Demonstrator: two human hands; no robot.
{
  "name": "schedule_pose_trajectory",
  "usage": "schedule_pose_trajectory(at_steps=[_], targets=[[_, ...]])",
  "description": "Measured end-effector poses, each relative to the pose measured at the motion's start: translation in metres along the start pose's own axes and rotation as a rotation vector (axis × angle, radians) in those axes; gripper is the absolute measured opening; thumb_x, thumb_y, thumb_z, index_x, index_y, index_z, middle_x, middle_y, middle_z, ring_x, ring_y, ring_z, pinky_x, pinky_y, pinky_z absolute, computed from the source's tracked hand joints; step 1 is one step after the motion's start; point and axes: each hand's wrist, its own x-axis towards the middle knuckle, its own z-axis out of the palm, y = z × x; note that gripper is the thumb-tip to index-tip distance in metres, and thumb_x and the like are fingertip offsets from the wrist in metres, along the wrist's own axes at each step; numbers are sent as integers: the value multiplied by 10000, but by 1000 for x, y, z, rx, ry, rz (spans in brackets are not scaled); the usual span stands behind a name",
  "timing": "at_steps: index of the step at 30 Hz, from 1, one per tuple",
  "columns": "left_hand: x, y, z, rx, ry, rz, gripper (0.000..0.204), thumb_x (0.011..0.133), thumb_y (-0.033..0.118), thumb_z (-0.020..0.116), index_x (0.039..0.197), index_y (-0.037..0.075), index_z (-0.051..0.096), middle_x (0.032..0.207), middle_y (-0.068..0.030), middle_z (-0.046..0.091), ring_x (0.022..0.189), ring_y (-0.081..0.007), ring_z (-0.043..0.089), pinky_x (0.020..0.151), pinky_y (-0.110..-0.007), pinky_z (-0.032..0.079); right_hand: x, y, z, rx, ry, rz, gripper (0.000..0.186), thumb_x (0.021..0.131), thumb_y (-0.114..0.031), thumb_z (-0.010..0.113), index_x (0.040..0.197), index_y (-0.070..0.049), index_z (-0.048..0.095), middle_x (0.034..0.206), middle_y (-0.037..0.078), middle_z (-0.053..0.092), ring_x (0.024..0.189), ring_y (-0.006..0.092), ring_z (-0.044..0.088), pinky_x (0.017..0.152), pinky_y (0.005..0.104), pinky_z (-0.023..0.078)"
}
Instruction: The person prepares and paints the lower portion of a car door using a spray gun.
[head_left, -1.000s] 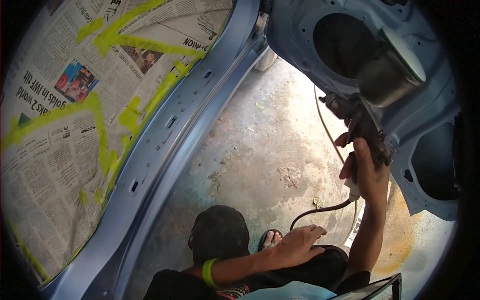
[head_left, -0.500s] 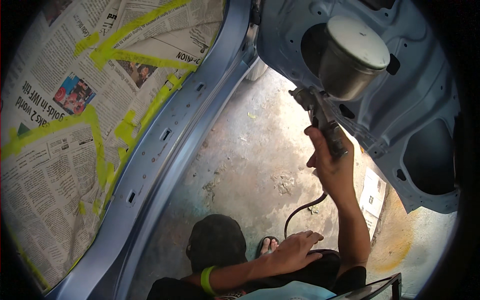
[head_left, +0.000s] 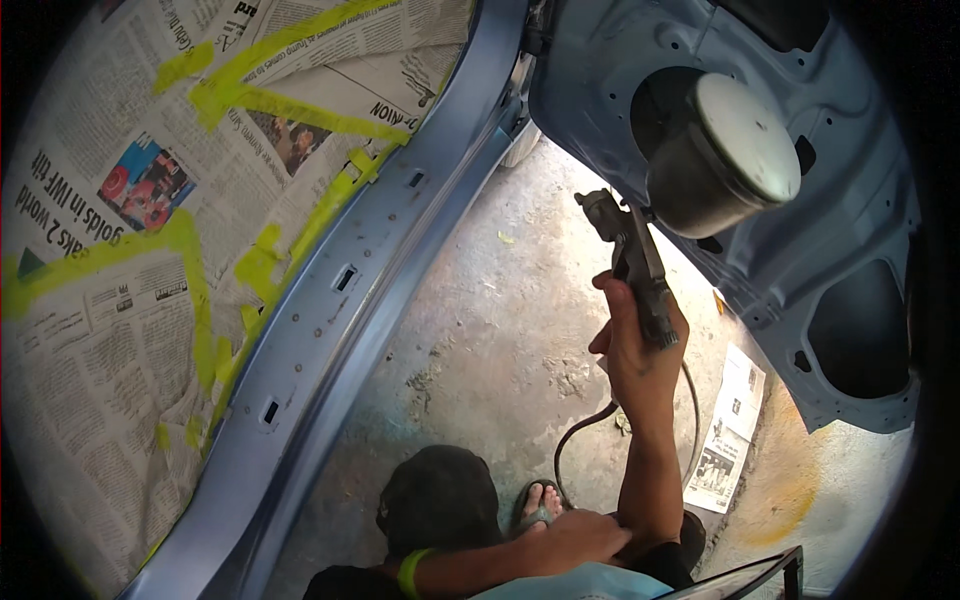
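Note:
My right hand (head_left: pixel 640 360) is wrapped round a dark metal spray gun (head_left: pixel 630 260), nozzle end upward. Its round metal cup (head_left: pixel 740 135) stands out to the right, in front of the door's inner panel (head_left: pixel 800 280). A dark hose (head_left: pixel 570 440) runs from beneath the grip down toward the floor. Low in the view, my left hand (head_left: pixel 575 535) lies close to my right forearm, its fingers blurred and partly hidden. A yellow-green band (head_left: pixel 415 570) is on that wrist.
A pale blue car door frame (head_left: pixel 340 280) curves along the left, beside newspaper (head_left: pixel 90 360) taped with yellow-green tape. Below are stained concrete floor (head_left: pixel 470 330), a loose newspaper sheet (head_left: pixel 725 430), my black-clad knee (head_left: pixel 435 495) and my sandalled foot (head_left: pixel 540 500).
The spray gun and my right hand swung left from a second ago, then dropped slightly over the last half second. My left hand has moved lower, toward my right forearm.

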Motion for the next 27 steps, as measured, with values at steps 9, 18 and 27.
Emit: schedule_pose_trajectory(at_steps=[9,18,27], targets=[[-60,-13,-166,561,534,-488,141,949,163,499,907,62,589,828,-164,622,799,-408,621,715,-531,474,-17,28,-12,114,79,33,331,950,-179,682,1211,15,619,842,37,675,556,76,578,503,237,473],[37,-94,-393,1728,878,-304,221,886,167,565,946,42,737,1100,-84,647,1131,-253,550,933,-449,422,-24,48,-20,322,12,103,377,933,-184,681,1250,11,618,975,53,704,604,84,604,535,239,496],[50,-122,-471,2275,279,-492,472,965,269,429,1333,26,597,1415,-83,549,1416,-258,367,1209,-517,189,-40,60,-38,336,26,115,421,854,-52,658,1266,25,613,987,86,712,626,109,634,563,249,518]])
